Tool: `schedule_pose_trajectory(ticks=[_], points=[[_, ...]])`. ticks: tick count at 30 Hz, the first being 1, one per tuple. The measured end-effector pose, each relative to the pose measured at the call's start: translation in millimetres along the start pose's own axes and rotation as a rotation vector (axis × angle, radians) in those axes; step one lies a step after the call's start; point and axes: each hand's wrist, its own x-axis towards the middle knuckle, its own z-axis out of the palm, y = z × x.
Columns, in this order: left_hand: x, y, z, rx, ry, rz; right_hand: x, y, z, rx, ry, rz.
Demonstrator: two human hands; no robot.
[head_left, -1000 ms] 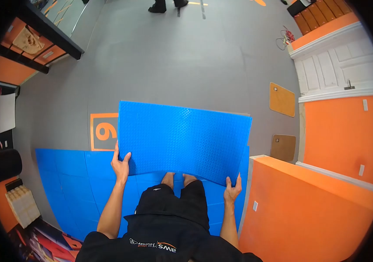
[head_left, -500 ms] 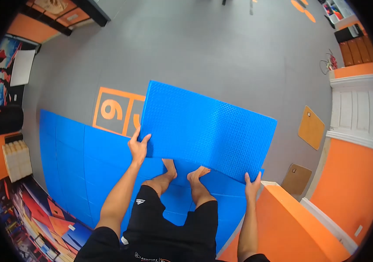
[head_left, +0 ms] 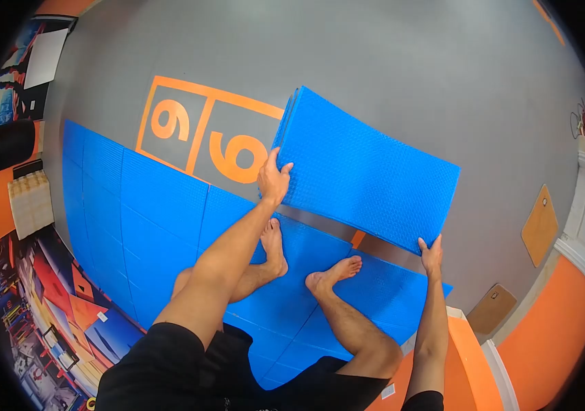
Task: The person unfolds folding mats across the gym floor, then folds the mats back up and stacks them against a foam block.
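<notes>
A folded blue foam mat [head_left: 371, 168] with a textured top is held out in front of me, tilted so its right end is nearer. Layered edges show along its left end. My left hand [head_left: 274, 179] grips the near left corner, thumb on top and the other fingers partly hidden at the edge. At the near right corner, my right hand [head_left: 431, 257] is closed on the same mat. Beneath my bare feet lie blue floor mats [head_left: 162, 198], joined in a large sheet. Whether the held mat touches the floor, I cannot tell.
Grey floor [head_left: 237, 41] stretches ahead, with orange-outlined number squares [head_left: 169, 120] beside the mats. A low orange partition [head_left: 467, 363] stands close on my right. Two brown boards [head_left: 540, 225] lie to the right. A pale stacked block [head_left: 31, 203] stands at the left wall.
Both hands have carried the folded mat, now to the right in view, uncovering more of the number squares. My knees are bent further and my feet are wider apart. The camera view has shifted.
</notes>
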Motion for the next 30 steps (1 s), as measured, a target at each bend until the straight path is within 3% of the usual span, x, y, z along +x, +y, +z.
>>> schedule_pose_trajectory(ticks=[1, 4, 7, 9, 11, 13, 14, 17, 19, 21, 23, 30], points=[[1, -11, 14, 0.037, 0.011, 0.014, 7, -3, 7, -0.063, -0.056, 0.033], [11, -39, 49, 0.141, 0.018, -0.030, 48, 58, 39, -0.372, -0.087, -0.146], [27, -64, 86, 0.251, -0.053, -0.123, 76, 86, 47, -0.365, -0.111, -0.068], [37, -91, 120, 0.335, -0.017, -0.095, 104, 117, 52, -0.305, -0.259, -0.171], [45, -97, 126, 0.304, 0.020, -0.073, 123, 144, 66, -0.367, -0.243, -0.384], [33, -97, 138, 0.305, 0.094, -0.057, 140, 170, 72, -0.365, -0.061, -0.972], [28, -97, 140, 0.337, 0.149, -0.033, 139, 193, 70, -0.288, -0.213, -0.781], [33, -98, 147, 0.423, 0.226, 0.030, 140, 172, 64, -0.201, -0.472, -0.414], [33, -99, 145, 0.404, 0.195, 0.023, 151, 195, 65, -0.401, -0.391, -0.570], [29, -99, 148, 0.419, 0.202, 0.020, 151, 194, 65, -0.422, -0.365, -0.553], [35, -96, 142, 0.409, 0.241, 0.037, 172, 227, 58, -0.658, -0.500, -0.576], [31, -96, 137, 0.318, 0.268, 0.042, 182, 171, 110, -0.536, -0.607, -0.390]])
